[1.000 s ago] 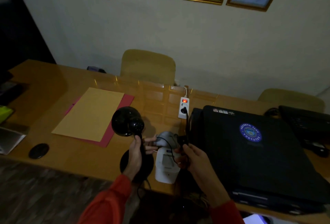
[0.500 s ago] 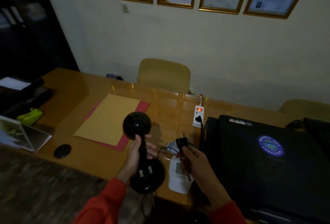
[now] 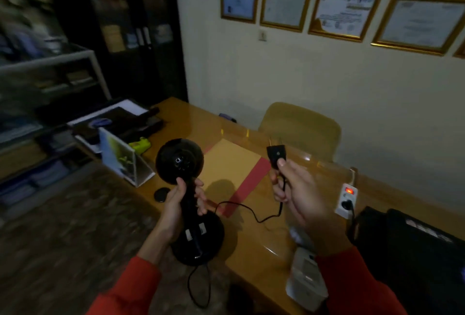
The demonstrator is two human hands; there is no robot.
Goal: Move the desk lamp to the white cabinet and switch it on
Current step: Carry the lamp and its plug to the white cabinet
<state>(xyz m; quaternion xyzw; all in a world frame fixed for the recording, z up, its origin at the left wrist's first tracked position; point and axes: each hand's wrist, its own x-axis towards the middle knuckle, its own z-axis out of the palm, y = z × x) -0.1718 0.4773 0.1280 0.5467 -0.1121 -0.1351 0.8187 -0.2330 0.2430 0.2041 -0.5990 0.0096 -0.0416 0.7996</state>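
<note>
So the left hand (image 3: 176,204) had its fingers wrapped tight around the neck of the desk lamp (image 3: 188,199), holding it clear of the wooden desk (image 3: 251,246), base hanging lowest. The right hand (image 3: 299,194) pinched the plug (image 3: 274,155) between thumb and fingers, prongs up, I'd guess so the cord (image 3: 247,210) wouldn't drag or snag while carrying. The lamp was glossy black, round shade, round base, unlit. Couldn't make out a white cabinet for sure, the left side was all blur.
</note>
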